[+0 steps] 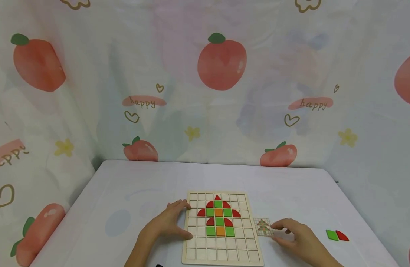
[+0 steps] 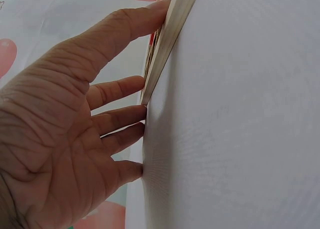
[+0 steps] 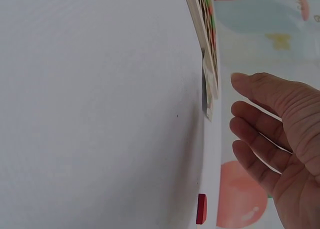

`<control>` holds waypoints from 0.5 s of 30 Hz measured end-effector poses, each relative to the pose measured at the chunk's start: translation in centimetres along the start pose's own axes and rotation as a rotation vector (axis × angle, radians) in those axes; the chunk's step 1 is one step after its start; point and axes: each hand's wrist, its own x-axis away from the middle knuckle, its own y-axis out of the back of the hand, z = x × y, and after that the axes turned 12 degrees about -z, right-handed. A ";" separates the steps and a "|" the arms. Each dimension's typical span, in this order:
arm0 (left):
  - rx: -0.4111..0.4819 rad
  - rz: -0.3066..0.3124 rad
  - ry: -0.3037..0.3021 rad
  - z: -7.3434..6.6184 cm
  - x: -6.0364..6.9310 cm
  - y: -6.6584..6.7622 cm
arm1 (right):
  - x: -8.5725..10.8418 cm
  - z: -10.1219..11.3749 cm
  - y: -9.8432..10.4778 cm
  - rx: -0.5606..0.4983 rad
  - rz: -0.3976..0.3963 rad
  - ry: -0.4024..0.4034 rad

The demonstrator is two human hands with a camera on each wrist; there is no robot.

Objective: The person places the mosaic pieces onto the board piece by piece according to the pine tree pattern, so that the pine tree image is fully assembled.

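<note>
A wooden grid board (image 1: 191, 254) lies on the table, with green and orange squares, red rounded pieces and a red triangle (image 1: 217, 197) set in a tree shape. My left hand (image 1: 164, 222) rests at the board's left edge, fingers spread; in the left wrist view its thumb (image 2: 122, 26) touches the wooden side. Against the board's right side is a small pattern card (image 1: 263, 227) showing a similar tree. Beside it is my right hand (image 1: 299, 239), fingers loosely bent. The right wrist view shows these fingers (image 3: 255, 126) apart from the card, holding nothing.
To the right on the white table (image 1: 124, 178) lie a green square (image 1: 332, 235) and a red rounded piece (image 1: 342, 236), side by side. A printed fabric backdrop (image 1: 178, 55) rises behind the table. A small dark thing (image 1: 159, 265) shows at the bottom edge.
</note>
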 end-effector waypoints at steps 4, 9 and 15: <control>0.001 -0.002 -0.006 0.1 0.0 0.0 | 0.3 -0.3 0.5 0.019 0.003 -0.075; 0.008 -0.002 -0.004 0.2 0.0 -0.1 | 0.6 -0.7 1.2 0.036 0.008 -0.162; 0.004 -0.005 -0.007 0.1 0.0 -0.1 | 1.1 -1.2 2.4 0.044 0.093 -0.316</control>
